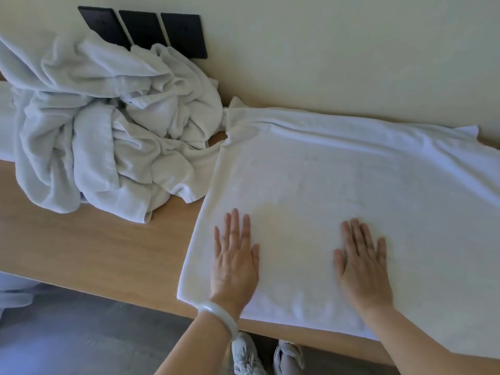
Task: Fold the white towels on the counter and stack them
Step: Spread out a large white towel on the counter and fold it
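Note:
A white towel (pixel 338 185) lies spread flat on the wooden counter (pixel 94 247), reaching from the wall to the front edge. My left hand (pixel 235 258) presses flat on the towel near its left edge, fingers straight, a pale bangle on the wrist. My right hand (pixel 362 263) lies flat on the same towel to the right, fingers straight too. A crumpled pile of white towels (pixel 102 131) sits on the counter at the left, against the wall.
Three black wall plates (pixel 143 28) are fixed to the cream wall behind the pile. Bare wood shows between the pile and the counter's front edge. Below the edge are grey floor (pixel 81 334) and my shoes (pixel 246 353).

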Demonstrator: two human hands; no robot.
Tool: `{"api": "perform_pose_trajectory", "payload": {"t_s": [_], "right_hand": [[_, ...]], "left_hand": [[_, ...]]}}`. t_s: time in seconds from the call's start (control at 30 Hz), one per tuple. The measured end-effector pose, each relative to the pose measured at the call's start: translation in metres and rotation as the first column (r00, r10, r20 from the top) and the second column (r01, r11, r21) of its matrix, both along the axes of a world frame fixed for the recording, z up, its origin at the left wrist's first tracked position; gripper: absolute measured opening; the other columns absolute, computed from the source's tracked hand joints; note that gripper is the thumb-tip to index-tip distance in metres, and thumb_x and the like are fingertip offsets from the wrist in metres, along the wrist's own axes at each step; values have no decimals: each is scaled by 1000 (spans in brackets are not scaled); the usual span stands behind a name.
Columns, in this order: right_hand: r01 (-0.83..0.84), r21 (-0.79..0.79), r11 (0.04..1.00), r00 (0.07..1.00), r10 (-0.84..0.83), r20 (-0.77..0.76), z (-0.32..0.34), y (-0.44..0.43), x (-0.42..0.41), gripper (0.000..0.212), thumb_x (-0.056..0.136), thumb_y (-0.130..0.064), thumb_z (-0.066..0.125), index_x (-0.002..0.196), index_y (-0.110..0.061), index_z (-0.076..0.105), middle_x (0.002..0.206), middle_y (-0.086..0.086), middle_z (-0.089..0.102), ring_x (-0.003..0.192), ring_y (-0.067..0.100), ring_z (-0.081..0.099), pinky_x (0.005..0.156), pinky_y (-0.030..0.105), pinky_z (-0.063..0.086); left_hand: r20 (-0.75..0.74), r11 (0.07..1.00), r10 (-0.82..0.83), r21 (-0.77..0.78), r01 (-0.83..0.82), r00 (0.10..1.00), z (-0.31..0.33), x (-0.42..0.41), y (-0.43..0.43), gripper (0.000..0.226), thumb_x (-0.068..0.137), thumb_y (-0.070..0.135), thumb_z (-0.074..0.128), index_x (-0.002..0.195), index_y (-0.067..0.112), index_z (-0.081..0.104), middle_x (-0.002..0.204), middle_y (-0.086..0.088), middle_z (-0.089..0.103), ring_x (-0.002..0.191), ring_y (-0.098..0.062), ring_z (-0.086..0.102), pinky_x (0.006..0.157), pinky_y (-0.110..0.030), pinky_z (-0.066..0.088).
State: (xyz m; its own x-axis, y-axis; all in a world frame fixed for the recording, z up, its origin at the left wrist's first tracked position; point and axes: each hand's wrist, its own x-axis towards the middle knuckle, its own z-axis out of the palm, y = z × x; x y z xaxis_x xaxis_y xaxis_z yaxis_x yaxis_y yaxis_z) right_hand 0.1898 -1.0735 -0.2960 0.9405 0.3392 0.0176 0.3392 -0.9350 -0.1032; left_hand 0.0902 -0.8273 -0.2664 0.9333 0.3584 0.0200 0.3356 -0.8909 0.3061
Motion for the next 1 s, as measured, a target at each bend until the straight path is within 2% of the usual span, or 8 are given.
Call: {"api": "perform_pose_trajectory", "payload": {"t_s": [0.1, 0.17, 0.4, 0.53, 0.73, 0.9, 0.97, 1.0], "right_hand": [[13, -1, 1000, 1000, -13, 0, 1, 3, 0, 63, 97, -39, 23, 154, -11, 29, 161, 8, 24, 149, 23, 21, 119, 55, 14], [8, -4, 1000, 1000, -8, -8, 3, 2, -1, 63, 96, -37, 26, 153, -11, 32, 160, 9, 27, 149, 23, 21, 118, 54, 13], [-35, 125, 992, 997, 43, -61, 11, -18, -2, 55, 102, -35, 28, 151, -13, 36, 160, 4, 27, 149, 20, 22, 119, 45, 10], [244, 21, 970, 965, -241, -103, 14, -130, -11, 61, 101, -47, -3, 157, -24, 1, 165, -3, -5, 151, 13, -11, 122, 43, -5], [547, -132, 827, 822, -560, -100, 19, -276, -20, 70, 93, -57, -10, 156, -27, -8, 166, 0, -3, 152, 20, -2, 123, 48, 3], [557, -85, 826, 805, -562, -190, 18, -298, -17, 72, 93, -62, -1, 157, -29, -6, 165, -4, -3, 152, 18, -2, 124, 45, 4], [622, 59, 781, 765, -589, -261, 26, -296, -13, 65, 99, -55, 14, 158, -27, 5, 165, -5, 4, 152, 18, 4, 123, 47, 5], [682, 176, 710, 723, -617, -311, 33, -294, -11, 58, 103, -46, 24, 156, -26, 13, 164, -3, 12, 152, 20, 10, 122, 50, 10]], "left_hand": [[11, 950, -313, 8, 313, 950, -3, 24, -77, 56, 102, 36, 27, 154, 13, 28, 163, -10, 13, 151, -27, 8, 118, -49, 11], [-15, 926, -377, 25, 377, 926, -9, 30, -102, 54, 102, 37, 27, 151, 17, 35, 163, -8, 16, 151, -27, 12, 116, -50, 15], [-22, 914, -403, 48, 403, 915, -19, 28, -100, 58, 98, 38, 28, 154, 22, 29, 163, -4, 18, 150, -24, 16, 116, -57, 21], [-30, 914, -398, 75, 399, 917, -20, 28, -103, 60, 97, 38, 27, 154, 21, 26, 163, -4, 19, 150, -24, 16, 118, -56, 16], [-67, 915, -389, 84, 394, 919, -18, 30, -107, 61, 97, 39, 24, 155, 22, 26, 162, -3, 21, 149, -23, 17, 120, -53, 10], [-115, 917, -386, 65, 394, 915, -13, 31, -108, 61, 97, 40, 22, 155, 23, 23, 163, -2, 19, 150, -22, 15, 120, -53, 10], [-131, 915, -392, 47, 400, 911, -12, 32, -108, 60, 98, 41, 21, 156, 24, 20, 163, -1, 16, 151, -22, 12, 120, -52, 9], [-142, 911, -402, 38, 411, 904, -11, 32, -106, 60, 99, 42, 20, 156, 26, 17, 164, 0, 13, 151, -21, 9, 121, -51, 6]]}}
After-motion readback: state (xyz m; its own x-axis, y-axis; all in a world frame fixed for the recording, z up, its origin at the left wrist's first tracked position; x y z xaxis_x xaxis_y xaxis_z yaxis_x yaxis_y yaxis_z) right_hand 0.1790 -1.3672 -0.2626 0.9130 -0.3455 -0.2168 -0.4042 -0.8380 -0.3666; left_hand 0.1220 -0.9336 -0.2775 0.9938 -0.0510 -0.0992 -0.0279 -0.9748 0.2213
